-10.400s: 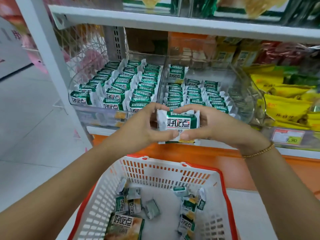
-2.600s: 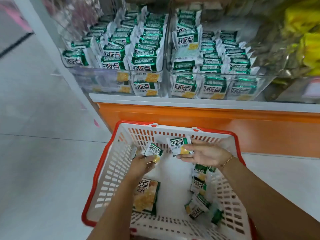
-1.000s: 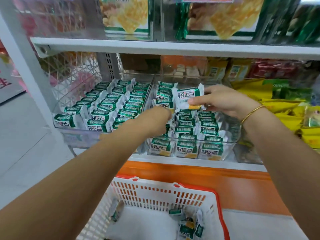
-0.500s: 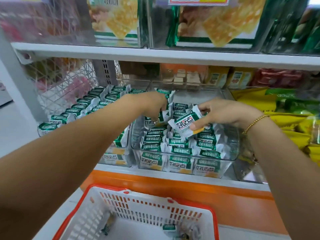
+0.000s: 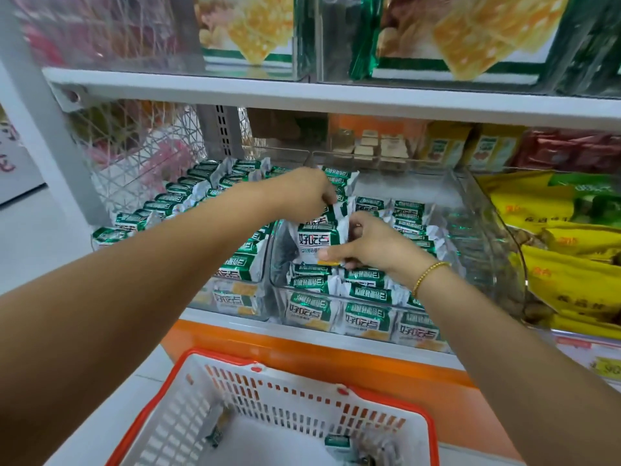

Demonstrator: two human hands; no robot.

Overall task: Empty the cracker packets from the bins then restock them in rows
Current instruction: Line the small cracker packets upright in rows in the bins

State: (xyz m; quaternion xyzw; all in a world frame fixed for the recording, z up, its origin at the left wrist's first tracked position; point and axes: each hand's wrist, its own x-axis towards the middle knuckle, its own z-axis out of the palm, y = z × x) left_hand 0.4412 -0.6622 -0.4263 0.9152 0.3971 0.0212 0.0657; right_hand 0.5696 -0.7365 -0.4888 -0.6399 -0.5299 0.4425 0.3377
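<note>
Packets (image 5: 366, 285) filled the front of the right bin (image 5: 470, 210) in 3 rows, while its back right part was bare. The left bin (image 5: 208, 297) looked full.

The right hand (image 5: 373, 247) pinched 1 packet (image 5: 317, 238) between thumb and fingers. It was upright, label toward the camera, low in that bin's left row. 0.5 s earlier this packet was tilted and held above the middle of the bin, so it had since been squared up and lowered into the row.

The left hand (image 5: 302, 193) lay just behind it, fingers curled down on the row's tops. Whether it gripped a packet or only held the row back could not be told. It had barely shifted in that 0.5 s.

2.6 s earlier both hands were down in the basket (image 5: 295, 363) picking up packets, so this was the restocking half of the task and the emptying looked done. A few loose ones (image 5: 337, 443) lay in the basket and the bin had room, so more trips seemed due. Letting go would probably want the packet wedged against its neighbours first, or it might flop forward.
</note>
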